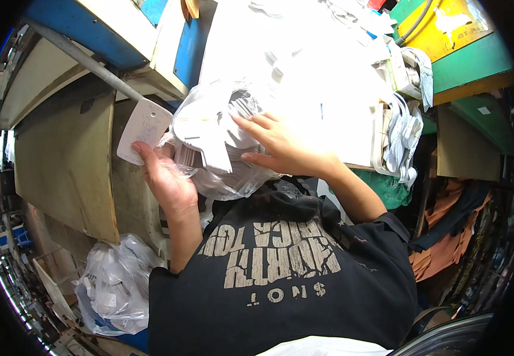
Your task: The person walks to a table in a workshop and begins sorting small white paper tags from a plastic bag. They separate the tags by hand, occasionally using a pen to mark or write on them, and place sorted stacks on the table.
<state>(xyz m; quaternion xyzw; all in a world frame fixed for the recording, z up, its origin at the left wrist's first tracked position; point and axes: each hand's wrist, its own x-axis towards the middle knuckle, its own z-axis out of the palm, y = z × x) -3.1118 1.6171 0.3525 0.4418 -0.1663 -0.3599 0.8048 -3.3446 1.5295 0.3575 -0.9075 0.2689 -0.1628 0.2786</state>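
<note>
My left hand (172, 183) pinches the lower edge of a white tag (143, 127) with rounded corners, a small hole and handwriting on it. Beside it, a clear plastic bag (228, 188) lies at the near edge of the brightly lit table, filled with stacks of flat white cut pieces (200, 133). Over the right side of that bag, my right hand (280, 142) has its fingers stretched out and apart, the fingertips at the white pieces. Whether they touch the pieces I cannot tell. The right hand holds nothing.
Bundles of white strips (400, 133) hang over the table's right edge. A grey metal bar (84, 59) slants in from the upper left. Another clear bag of white pieces (114, 285) stands low on the left. Orange-brown sheets (447, 237) hang at the right.
</note>
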